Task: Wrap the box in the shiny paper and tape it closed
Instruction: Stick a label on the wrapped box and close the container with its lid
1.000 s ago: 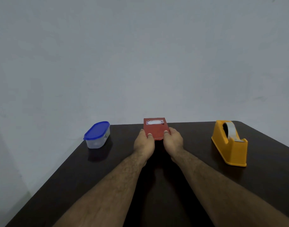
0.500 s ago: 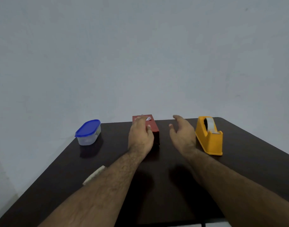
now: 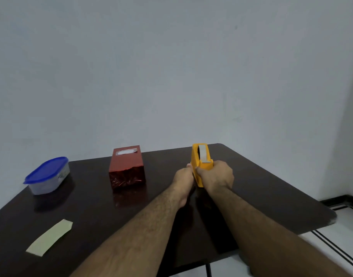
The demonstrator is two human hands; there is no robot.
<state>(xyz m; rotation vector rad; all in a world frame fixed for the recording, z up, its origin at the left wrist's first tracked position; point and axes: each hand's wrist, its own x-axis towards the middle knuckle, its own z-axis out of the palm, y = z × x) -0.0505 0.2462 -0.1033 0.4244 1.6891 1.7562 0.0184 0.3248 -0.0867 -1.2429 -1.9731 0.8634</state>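
Observation:
The box (image 3: 126, 168), wrapped in shiny red paper with a strip of clear tape across its far top, stands alone on the dark table (image 3: 95, 212). To its right is an orange tape dispenser (image 3: 201, 156) with a roll of tape in it. My right hand (image 3: 216, 178) grips the dispenser's near end from the right side. My left hand (image 3: 183, 179) presses against its left side, fingers curled at the front. Neither hand touches the box.
A clear tub with a blue lid (image 3: 47, 174) sits at the left of the table. A loose beige strip of tape (image 3: 49, 237) lies near the front left. The table's right edge (image 3: 329, 216) drops to a white floor.
Both hands have let go of the red box and moved right to the orange tape dispenser. The view has swung, and the box now stands free on the table.

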